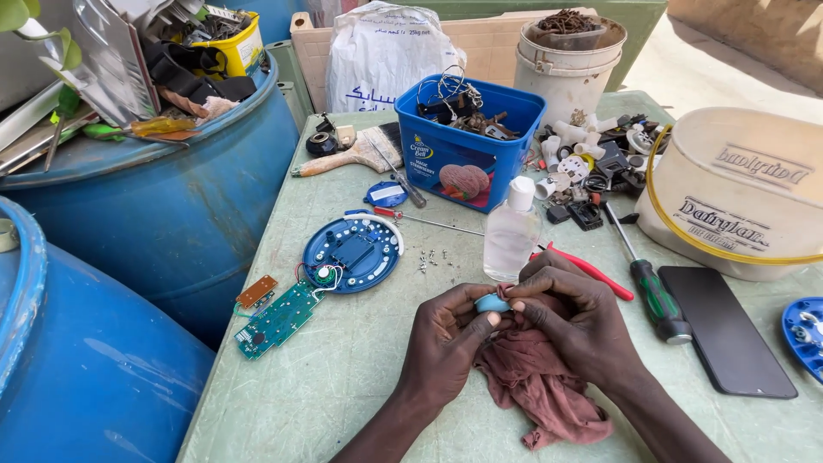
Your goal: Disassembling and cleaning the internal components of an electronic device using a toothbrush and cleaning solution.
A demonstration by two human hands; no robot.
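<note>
My left hand (446, 339) and my right hand (573, 319) meet over the table, both pinching a small light-blue round part (492, 302). A reddish-brown rag (540, 386) lies under and partly inside my right hand. Just beyond my fingers stands a clear plastic bottle (510, 231) with a white cap. To the left lies an opened round blue device base (353, 253), wired to a green circuit board (279, 318) and a small orange board (256, 291). Several tiny screws (433, 258) are scattered between the base and the bottle.
A green-handled screwdriver (653, 287), a red tool (591, 273) and a black phone (724, 330) lie to the right. A blue tub (467, 146) of parts, a paintbrush (347, 157), white fittings (583, 150) and a cream bucket (741, 193) stand behind. Blue barrels (171, 206) flank the table's left edge.
</note>
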